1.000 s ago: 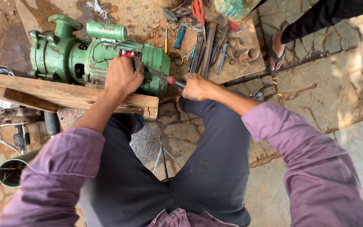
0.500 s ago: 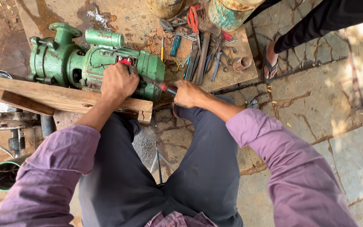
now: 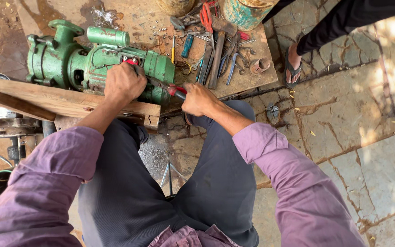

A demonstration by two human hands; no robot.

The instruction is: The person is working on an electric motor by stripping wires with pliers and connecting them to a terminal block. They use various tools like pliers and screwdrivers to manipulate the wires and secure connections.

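A green motor pump (image 3: 83, 61) lies on a low wooden board (image 3: 248, 77), behind a wooden plank (image 3: 46, 98). My left hand (image 3: 124, 82) presses down on the top of the pump's body, fingers curled over a red-wired terminal spot. My right hand (image 3: 200, 98) grips the red and black handle of a screwdriver (image 3: 177, 91), whose shaft points left into the side of the pump. Both arms wear purple sleeves, and my knees in dark trousers are below.
Several hand tools (image 3: 216, 50), among them red-handled pliers, a hammer and spanners, lie on the board right of the pump. A rusty teal can (image 3: 245, 11) stands behind. Another person's sandalled foot (image 3: 292, 64) rests on the stone floor at right. Metal parts (image 3: 1, 132) lie at left.
The view has shifted a little. My right hand with the screwdriver has moved slightly left toward the pump. My left hand stays on the pump.
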